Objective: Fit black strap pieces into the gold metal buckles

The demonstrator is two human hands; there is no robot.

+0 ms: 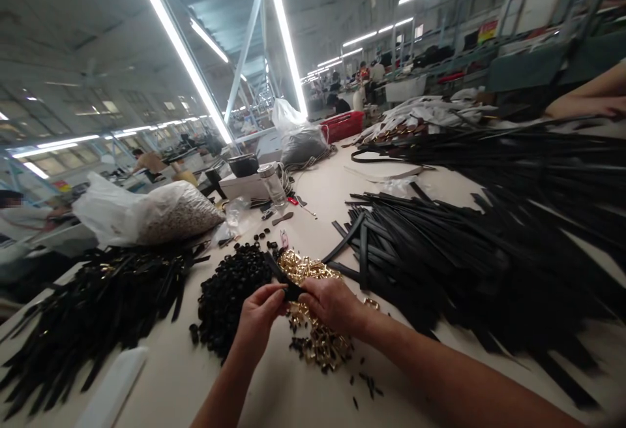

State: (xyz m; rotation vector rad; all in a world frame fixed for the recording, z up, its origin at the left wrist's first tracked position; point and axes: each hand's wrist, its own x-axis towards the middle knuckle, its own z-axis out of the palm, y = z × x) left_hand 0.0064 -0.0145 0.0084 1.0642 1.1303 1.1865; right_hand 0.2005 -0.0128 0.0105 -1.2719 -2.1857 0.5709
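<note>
The cream table spreads under everything in front of me. The largest thing on it is the heap of black strips to my right, a broad loose fan in which I can make out no gold, so I judge that plenty remains to be worked. On my left lies a smaller heap, the darker bundle, with gold glints among its strips; I take these to be the ones already done, though I can't count either lot. Behind that bundle sits a clear plastic bag full of small pieces. Nearer the middle I have a pile of black loops and, just beside it, a pile of gold fittings, both well stocked. Over their near edges my left hand pinches one black strip between thumb and fingers, and my right hand grips it too, close beside; its free end slants up and away between the piles. This one looks mid-way to me; whether a fitting is on it, my fingers hide. Smallest of all, tiny black bits lie scattered on the bare tabletop near my right forearm.
</note>
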